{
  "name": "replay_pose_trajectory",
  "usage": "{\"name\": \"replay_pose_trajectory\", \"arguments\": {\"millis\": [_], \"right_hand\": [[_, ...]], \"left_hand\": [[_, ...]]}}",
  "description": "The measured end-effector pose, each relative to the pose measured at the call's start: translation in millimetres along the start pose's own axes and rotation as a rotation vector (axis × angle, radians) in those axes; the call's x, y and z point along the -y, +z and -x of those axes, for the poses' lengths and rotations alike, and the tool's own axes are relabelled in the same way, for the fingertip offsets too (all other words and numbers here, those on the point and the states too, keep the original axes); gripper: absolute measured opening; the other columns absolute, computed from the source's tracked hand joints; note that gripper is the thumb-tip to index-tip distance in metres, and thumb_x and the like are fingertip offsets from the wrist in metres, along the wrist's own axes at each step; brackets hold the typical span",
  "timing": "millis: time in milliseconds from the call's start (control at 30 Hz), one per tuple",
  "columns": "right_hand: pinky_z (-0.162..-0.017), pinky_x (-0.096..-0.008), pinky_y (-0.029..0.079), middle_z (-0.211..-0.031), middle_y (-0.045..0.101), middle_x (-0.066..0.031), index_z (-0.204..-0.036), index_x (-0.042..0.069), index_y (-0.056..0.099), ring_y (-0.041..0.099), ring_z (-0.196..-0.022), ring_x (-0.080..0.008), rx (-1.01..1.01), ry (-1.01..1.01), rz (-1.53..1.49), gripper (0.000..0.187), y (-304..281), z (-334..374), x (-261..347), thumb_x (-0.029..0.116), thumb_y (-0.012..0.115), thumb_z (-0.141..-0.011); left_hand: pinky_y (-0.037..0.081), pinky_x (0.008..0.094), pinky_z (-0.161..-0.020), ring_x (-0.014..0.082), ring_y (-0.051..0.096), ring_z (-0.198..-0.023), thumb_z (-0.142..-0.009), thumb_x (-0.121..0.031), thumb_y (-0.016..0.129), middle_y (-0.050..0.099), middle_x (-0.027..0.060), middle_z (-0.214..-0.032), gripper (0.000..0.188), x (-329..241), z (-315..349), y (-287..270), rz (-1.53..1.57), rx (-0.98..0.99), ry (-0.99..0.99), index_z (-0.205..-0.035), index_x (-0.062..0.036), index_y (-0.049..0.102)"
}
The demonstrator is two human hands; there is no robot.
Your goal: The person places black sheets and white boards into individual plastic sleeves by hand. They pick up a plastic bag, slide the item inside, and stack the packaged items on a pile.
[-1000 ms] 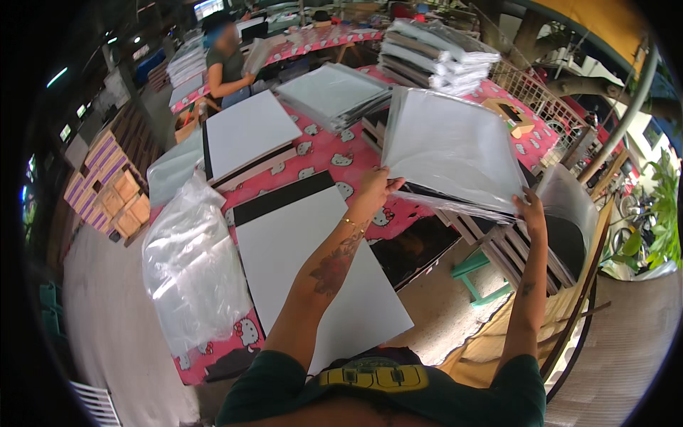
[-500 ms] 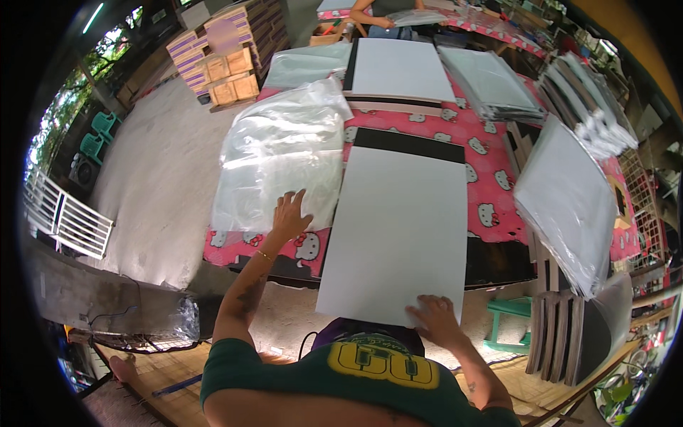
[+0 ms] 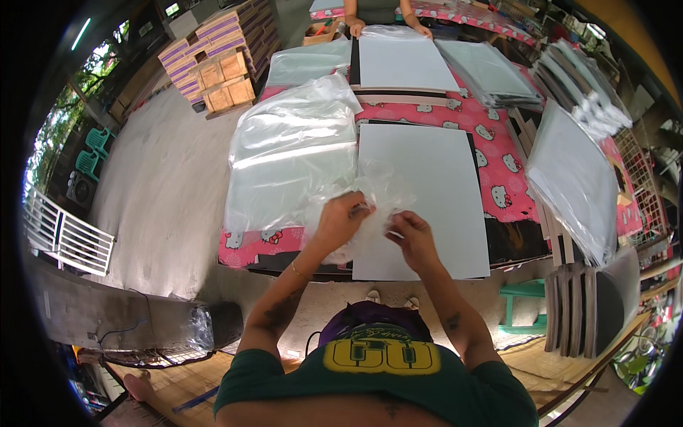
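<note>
A crumpled clear plastic bag (image 3: 384, 188) is bunched up in front of me, over the left part of a white board (image 3: 434, 213). My left hand (image 3: 344, 219) grips the bag, fingers curled into the film. Close beside it, my right hand (image 3: 411, 233) pinches the bag's edge between thumb and fingers. The white board lies flat over a black one, of which only thin margins show. Left of the boards is a pile of clear plastic bags (image 3: 292, 156), glossy and wrinkled; the held bag's lower part overlaps it.
A pink patterned cloth (image 3: 498, 192) covers the table. Across it, a person's hands (image 3: 423, 32) hold plastic at another white board (image 3: 405, 64). Bagged boards (image 3: 491, 75) and a leaning plastic-wrapped stack (image 3: 573, 185) stand right. A green stool (image 3: 523, 306) is below the table's right edge.
My left hand has drawn a bag from the pile toward the right, and my right hand has left the board's near edge to join it. The white board has shifted away, covering the black strip.
</note>
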State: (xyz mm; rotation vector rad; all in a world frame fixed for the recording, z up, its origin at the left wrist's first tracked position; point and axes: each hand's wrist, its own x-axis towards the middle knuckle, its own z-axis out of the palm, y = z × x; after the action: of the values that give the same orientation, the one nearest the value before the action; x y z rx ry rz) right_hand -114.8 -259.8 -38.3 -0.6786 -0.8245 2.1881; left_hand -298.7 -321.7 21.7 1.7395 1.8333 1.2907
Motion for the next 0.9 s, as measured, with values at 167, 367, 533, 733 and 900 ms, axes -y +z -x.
{"name": "replay_pose_trajectory", "arguments": {"millis": [167,367,533,733,900], "right_hand": [[-0.067,-0.0275,0.046,-0.078,0.055,0.0030,-0.093,0.009,0.056,0.052,-0.068,-0.0082,-0.122,-0.129,-0.136,0.008,-21.5,22.6,15.7,0.015,0.060,-0.090],[-0.068,-0.0273,0.044,-0.080,0.054,0.0059,-0.092,0.013,0.053,0.050,-0.068,-0.0081,0.122,-0.082,-0.368,0.015,-38.9,56.9,12.8,0.025,0.061,-0.090],[-0.087,-0.0351,0.046,-0.108,0.059,-0.0012,-0.115,0.014,0.051,0.058,-0.097,-0.0174,0.090,-0.224,-0.432,0.033,-46.2,70.1,45.0,0.036,0.055,-0.091],[-0.088,-0.0419,0.047,-0.101,0.060,-0.0038,-0.113,0.012,0.052,0.060,-0.095,-0.0204,0.032,-0.161,-0.432,0.027,-88.0,62.9,65.0,0.031,0.052,-0.094],[-0.073,-0.0326,0.049,-0.087,0.059,-0.0012,-0.110,0.010,0.054,0.059,-0.078,-0.0138,-0.004,-0.252,-0.185,0.023,-69.7,80.1,109.4,0.025,0.055,-0.093]], "left_hand": [[0.039,0.0370,-0.051,0.0278,0.051,-0.054,-0.083,-0.014,0.066,0.055,0.0143,-0.068,0.019,10.8,-12.5,-8.2,-0.146,-0.193,0.051,-0.075,0.0009,0.057],[0.040,0.0359,-0.051,0.0279,0.051,-0.051,-0.087,-0.019,0.063,0.056,0.0140,-0.062,0.024,9.7,-45.8,8.9,-0.052,-0.244,-0.042,-0.075,0.0012,0.057],[0.042,0.0327,-0.049,0.0169,0.054,-0.052,-0.092,-0.022,0.056,0.057,0.0097,-0.061,0.023,10.4,-67.6,21.2,0.201,-0.231,-0.092,-0.083,-0.0004,0.057],[0.038,0.0238,-0.046,0.0062,0.043,-0.056,-0.093,-0.026,0.056,0.047,-0.0010,-0.064,0.020,11.1,-49.1,50.4,0.521,-0.079,-0.297,-0.100,-0.0069,0.053],[0.040,0.0439,-0.092,0.0305,0.052,-0.111,-0.081,-0.019,0.070,0.057,0.0184,-0.115,0.029,-20.3,-54.5,20.3,0.153,-0.378,-0.021,-0.102,-0.0032,0.056]]}}
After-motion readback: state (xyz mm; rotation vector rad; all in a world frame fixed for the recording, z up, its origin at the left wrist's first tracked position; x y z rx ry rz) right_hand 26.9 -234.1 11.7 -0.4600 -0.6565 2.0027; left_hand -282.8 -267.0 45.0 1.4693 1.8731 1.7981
